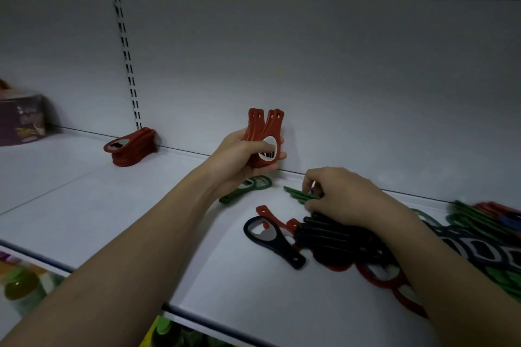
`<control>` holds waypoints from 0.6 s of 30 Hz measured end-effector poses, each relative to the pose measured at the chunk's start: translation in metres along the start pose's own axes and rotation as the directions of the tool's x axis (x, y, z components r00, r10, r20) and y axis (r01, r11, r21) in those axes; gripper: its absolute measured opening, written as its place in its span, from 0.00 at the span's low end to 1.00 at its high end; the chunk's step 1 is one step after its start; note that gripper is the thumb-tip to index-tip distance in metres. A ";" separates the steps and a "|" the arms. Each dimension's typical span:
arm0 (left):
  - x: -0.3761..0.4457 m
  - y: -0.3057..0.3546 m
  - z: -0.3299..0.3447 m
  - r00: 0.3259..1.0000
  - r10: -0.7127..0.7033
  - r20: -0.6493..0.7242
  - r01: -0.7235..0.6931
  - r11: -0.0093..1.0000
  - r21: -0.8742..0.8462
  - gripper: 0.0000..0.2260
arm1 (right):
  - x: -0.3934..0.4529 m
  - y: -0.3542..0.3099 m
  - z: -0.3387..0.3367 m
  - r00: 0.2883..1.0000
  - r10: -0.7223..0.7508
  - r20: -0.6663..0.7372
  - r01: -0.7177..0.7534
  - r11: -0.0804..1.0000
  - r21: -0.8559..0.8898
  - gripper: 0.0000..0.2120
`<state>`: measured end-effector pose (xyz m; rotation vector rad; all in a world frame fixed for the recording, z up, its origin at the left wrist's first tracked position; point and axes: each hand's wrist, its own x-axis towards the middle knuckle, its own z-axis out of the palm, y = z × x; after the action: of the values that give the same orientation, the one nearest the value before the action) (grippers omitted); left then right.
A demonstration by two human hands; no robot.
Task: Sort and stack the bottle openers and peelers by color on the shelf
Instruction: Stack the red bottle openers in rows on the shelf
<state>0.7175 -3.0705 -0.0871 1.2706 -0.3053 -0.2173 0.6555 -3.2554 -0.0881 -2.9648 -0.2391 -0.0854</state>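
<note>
Setting: dim white metal shop shelf (118,220) with a white back panel and a slotted upright; a purple box (21,121) stands far left.
Sorted stack: flat red plastic bottle openers (131,148) piled against the back panel near the upright.
Left hand (242,159): clamped round a fanned bunch of red plastic openers (263,138), raised off the shelf, handles splayed in a V.
Right hand (342,196): fingers curled onto green plastic handles (303,194) at the edge of the mixed heap; exact pinch hidden.
Loose pieces: one green opener (248,189) lies under the left hand; a dark blue opener (277,241) and black, red and green pieces (366,251) overlap beneath the right forearm.
Risk, bunch: splayed handles likely let one slip out.
Risk, heap: forearm may drag pieces towards the shelf's front edge.
Risk, colour: low light could make blue and black get confused.
</note>
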 end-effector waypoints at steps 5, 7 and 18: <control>0.000 0.000 -0.001 0.997 -0.075 0.010 0.075 0.996 -0.040 0.14 | -0.006 -0.020 -0.004 0.993 -0.109 -0.047 0.116 0.976 0.182 0.07; 0.000 0.002 -0.001 0.995 -0.100 -0.001 0.099 0.989 -0.112 0.12 | -0.009 -0.028 -0.003 0.991 -0.131 0.014 0.126 0.973 0.196 0.06; 0.000 0.003 -0.003 0.999 -0.046 -0.023 0.042 0.989 -0.139 0.14 | -0.011 -0.054 0.009 0.994 -0.026 0.103 0.000 0.970 0.245 0.15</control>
<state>0.7182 -3.0667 -0.0846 1.1421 -0.2362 -0.2554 0.6361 -3.2035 -0.0891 -2.7245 -0.2614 0.0931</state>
